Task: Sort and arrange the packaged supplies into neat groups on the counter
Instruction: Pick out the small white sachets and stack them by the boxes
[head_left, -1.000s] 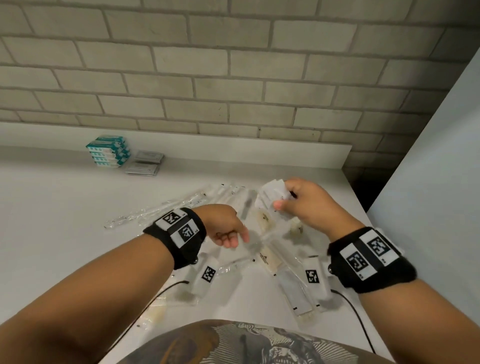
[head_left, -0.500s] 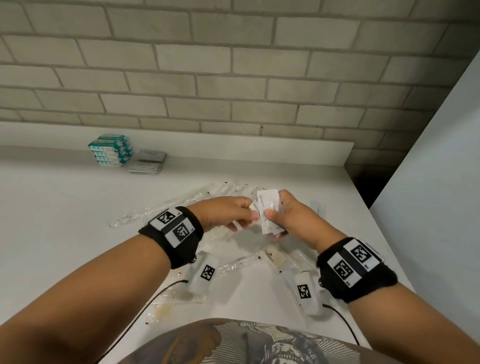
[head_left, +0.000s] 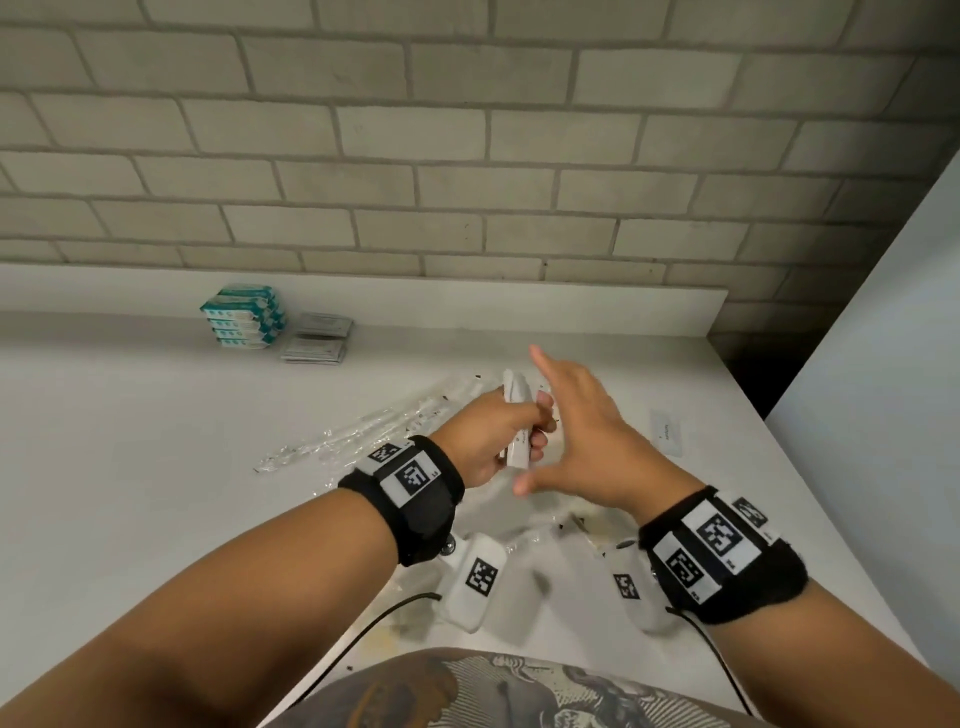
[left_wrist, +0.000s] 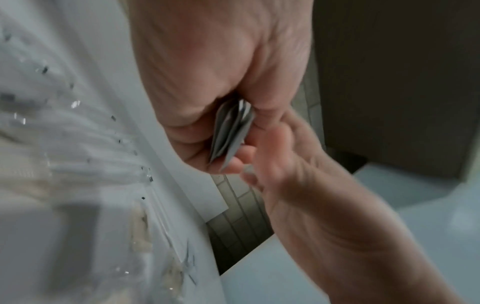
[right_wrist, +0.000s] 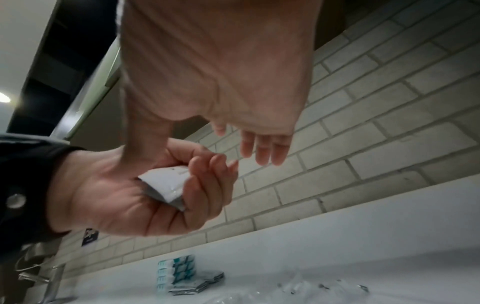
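Observation:
My left hand (head_left: 535, 421) grips a small stack of flat white packets (head_left: 516, 415) upright above the middle of the white counter (head_left: 130, 467). In the left wrist view the packets (left_wrist: 231, 133) sit edge-on between thumb and curled fingers. The right wrist view shows the same packets (right_wrist: 166, 183) in the left palm. Just right of the stack, my right hand (head_left: 556, 421) is open with fingers straight, holding nothing. Its fingers (right_wrist: 262, 148) point toward the brick wall.
A stack of teal boxes (head_left: 244, 322) and grey sachets (head_left: 317, 340) stand grouped at the back. Long clear packages (head_left: 363, 431) lie loose left of the hands, more packages (head_left: 571, 525) under the wrists. A lone white packet (head_left: 666, 431) lies right, near the counter's edge.
The white packets have passed from my right hand into my left. The right hand let go and opened; both hands rose slightly toward the wall.

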